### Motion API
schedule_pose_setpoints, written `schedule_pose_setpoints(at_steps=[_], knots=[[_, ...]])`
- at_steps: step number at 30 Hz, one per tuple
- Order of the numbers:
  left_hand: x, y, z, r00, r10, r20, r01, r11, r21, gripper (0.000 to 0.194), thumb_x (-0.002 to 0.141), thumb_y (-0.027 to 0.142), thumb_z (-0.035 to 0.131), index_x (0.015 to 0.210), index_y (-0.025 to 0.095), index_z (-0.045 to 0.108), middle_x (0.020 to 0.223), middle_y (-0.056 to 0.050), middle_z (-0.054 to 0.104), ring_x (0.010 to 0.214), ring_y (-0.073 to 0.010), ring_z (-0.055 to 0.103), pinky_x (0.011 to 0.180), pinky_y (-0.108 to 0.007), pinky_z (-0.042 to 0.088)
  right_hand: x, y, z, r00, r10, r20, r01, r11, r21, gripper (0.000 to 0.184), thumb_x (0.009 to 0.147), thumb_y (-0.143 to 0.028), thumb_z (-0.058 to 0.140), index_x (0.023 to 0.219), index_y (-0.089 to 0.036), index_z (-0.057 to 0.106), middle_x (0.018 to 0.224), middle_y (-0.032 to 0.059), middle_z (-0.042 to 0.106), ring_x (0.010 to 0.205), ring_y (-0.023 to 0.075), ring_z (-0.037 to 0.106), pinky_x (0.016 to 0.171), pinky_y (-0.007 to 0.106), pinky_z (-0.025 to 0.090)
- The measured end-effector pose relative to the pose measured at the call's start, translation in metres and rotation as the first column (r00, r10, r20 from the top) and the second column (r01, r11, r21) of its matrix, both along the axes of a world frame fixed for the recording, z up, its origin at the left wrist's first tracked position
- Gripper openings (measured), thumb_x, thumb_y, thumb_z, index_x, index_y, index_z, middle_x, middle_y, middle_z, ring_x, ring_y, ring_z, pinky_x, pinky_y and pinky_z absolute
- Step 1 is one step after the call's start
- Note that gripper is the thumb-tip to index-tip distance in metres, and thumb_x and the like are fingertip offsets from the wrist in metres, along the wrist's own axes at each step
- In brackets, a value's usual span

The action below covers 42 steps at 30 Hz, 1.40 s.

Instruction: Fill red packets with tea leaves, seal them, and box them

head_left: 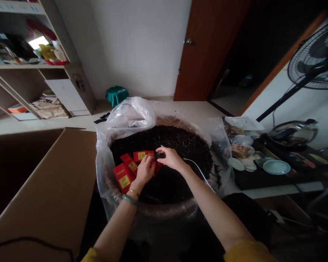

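A large round basket lined with clear plastic [104, 171] is full of dark loose leaves that look like tea [177, 140]. My left hand [146, 169] is closed around a red packet [157, 168], mostly hidden by the fingers, over the leaves. Close beside it, my right hand [171, 158] pinches a dark clump of tea leaves [160, 155] near the packet's upper end. Several red packets with gold labels [124, 180] lie on the leaves left of my left hand.
An open cardboard box [49, 189] stands at the left. To the right, a low table [251, 182] carries bowls [276, 166], a glass kettle [295, 133] and dishes. A white cord [200, 173] crosses the basket's right side. A fan [317, 62] stands at the far right.
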State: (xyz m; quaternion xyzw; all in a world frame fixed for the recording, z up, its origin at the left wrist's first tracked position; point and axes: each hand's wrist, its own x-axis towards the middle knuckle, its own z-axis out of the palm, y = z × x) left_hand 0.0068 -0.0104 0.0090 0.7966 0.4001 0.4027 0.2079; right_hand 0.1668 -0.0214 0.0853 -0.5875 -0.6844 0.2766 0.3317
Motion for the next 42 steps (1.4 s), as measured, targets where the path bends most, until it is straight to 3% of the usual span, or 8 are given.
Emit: schedule_pose_setpoints(at_steps=[8, 12, 16, 21, 24, 30, 39, 42], knots=[[-0.002, -0.001, 0.005, 0.997, -0.024, 0.073, 0.017, 0.995, 0.094, 0.012, 0.085, 0.013, 0.044, 0.085, 0.020, 0.053, 0.106, -0.007, 0.053, 0.098, -0.0183, 0.054, 0.087, -0.034, 0.047, -0.004, 0.002, -0.009, 0.970, 0.027, 0.240, -0.052, 0.994, 0.098, 0.019, 0.068, -0.004, 0.066, 0.080, -0.018, 0.070, 0.087, 0.0044, 0.068, 0.082, 0.0171, 0.065, 0.082, 0.031, 0.049], [-0.003, -0.001, 0.006, 0.997, -0.011, 0.080, 0.002, 0.994, 0.110, 0.012, 0.084, 0.012, 0.044, 0.084, 0.020, 0.054, 0.105, -0.007, 0.053, 0.097, -0.0183, 0.054, 0.086, -0.034, 0.047, -0.001, 0.002, -0.008, 0.988, -0.006, 0.155, -0.017, 0.989, 0.149, 0.015, 0.070, -0.010, 0.068, 0.081, -0.020, 0.071, 0.087, 0.0029, 0.068, 0.083, 0.0163, 0.064, 0.081, 0.029, 0.048], [-0.003, -0.003, 0.008, 0.995, 0.043, 0.092, -0.057, 0.987, 0.150, 0.011, 0.083, 0.013, 0.048, 0.085, 0.021, 0.055, 0.103, -0.007, 0.054, 0.097, -0.0194, 0.054, 0.085, -0.035, 0.047, 0.020, -0.004, -0.013, 0.992, -0.103, 0.073, 0.097, 0.993, 0.074, 0.013, 0.072, -0.015, 0.067, 0.084, -0.019, 0.070, 0.084, 0.0015, 0.068, 0.076, 0.0159, 0.065, 0.077, 0.029, 0.050], [-0.002, -0.005, 0.010, 0.990, 0.102, 0.095, -0.119, 0.973, 0.197, 0.006, 0.084, 0.016, 0.052, 0.085, 0.021, 0.056, 0.101, -0.007, 0.054, 0.096, -0.0202, 0.053, 0.084, -0.037, 0.047, 0.039, -0.021, -0.022, 0.979, 0.012, 0.203, -0.016, 1.000, 0.019, 0.027, 0.068, -0.012, 0.069, 0.094, -0.020, 0.069, 0.096, 0.0047, 0.067, 0.091, 0.0192, 0.064, 0.086, 0.033, 0.049], [-0.001, -0.005, 0.010, 0.996, 0.050, 0.069, -0.064, 0.975, 0.211, 0.003, 0.082, 0.018, 0.056, 0.084, 0.021, 0.056, 0.101, -0.007, 0.056, 0.097, -0.0208, 0.054, 0.086, -0.039, 0.047, 0.028, -0.027, -0.021, 0.965, 0.049, 0.256, -0.089, 0.986, 0.145, 0.037, 0.073, -0.018, 0.069, 0.109, -0.022, 0.065, 0.112, 0.0080, 0.060, 0.106, 0.0203, 0.058, 0.095, 0.036, 0.045], [-0.001, -0.006, 0.011, 0.992, -0.070, 0.109, 0.060, 0.994, 0.096, 0.004, 0.083, 0.017, 0.052, 0.084, 0.020, 0.054, 0.101, -0.007, 0.058, 0.091, -0.0170, 0.058, 0.080, -0.031, 0.050, -0.002, -0.026, -0.008, 0.866, 0.113, 0.487, -0.130, 0.992, 0.002, 0.021, 0.079, -0.021, 0.064, 0.101, -0.021, 0.067, 0.102, 0.0082, 0.063, 0.095, 0.0203, 0.062, 0.081, 0.030, 0.050], [-0.004, -0.006, 0.011, 0.987, -0.127, 0.099, 0.120, 0.990, 0.068, 0.019, 0.076, 0.007, 0.045, 0.085, 0.020, 0.054, 0.103, -0.007, 0.058, 0.092, -0.0177, 0.058, 0.081, -0.031, 0.049, 0.010, -0.013, -0.010, 0.975, 0.002, 0.222, -0.034, 0.989, 0.141, 0.036, 0.085, -0.005, 0.045, 0.110, -0.019, 0.066, 0.105, 0.0085, 0.068, 0.092, 0.0161, 0.065, 0.086, 0.029, 0.049], [-0.004, -0.006, 0.012, 0.986, -0.125, 0.113, 0.116, 0.990, 0.080, 0.020, 0.076, 0.006, 0.044, 0.084, 0.020, 0.054, 0.100, -0.006, 0.059, 0.089, -0.0170, 0.058, 0.079, -0.030, 0.049, 0.007, -0.013, -0.011, 0.976, 0.085, 0.199, -0.111, 0.987, 0.120, 0.033, 0.086, -0.007, 0.046, 0.107, -0.020, 0.068, 0.104, 0.0063, 0.069, 0.091, 0.0157, 0.065, 0.086, 0.028, 0.048]])
